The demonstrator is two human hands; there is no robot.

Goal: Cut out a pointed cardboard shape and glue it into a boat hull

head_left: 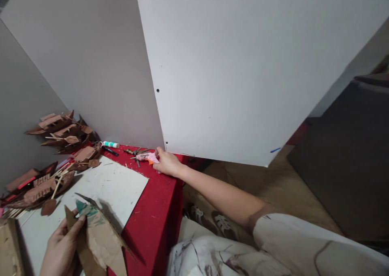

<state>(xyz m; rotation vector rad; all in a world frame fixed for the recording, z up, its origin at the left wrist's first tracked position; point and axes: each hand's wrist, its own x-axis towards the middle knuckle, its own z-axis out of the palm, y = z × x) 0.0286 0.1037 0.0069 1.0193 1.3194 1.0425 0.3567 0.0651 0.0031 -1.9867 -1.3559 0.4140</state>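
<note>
My left hand (62,243) is closed on a cut piece of brown cardboard (101,237), which has pointed ends and a green printed patch. It is held over the white board (121,187) and the red table cover (148,223). At the table's far corner, my right hand (165,161) has its fingers wrapped round the handle of a pink hot glue gun (147,157) with an orange trigger. The gun's nozzle points left over the red cover. Part of the handle is hidden by my fingers.
Several brown model boats (50,187) with small paddles crowd the left side, some stacked against the grey panel (91,65). A white-and-teal tube (111,144), a black marker-like item (110,151) and scraps lie along the back. A white panel (227,73) rises beyond my right arm.
</note>
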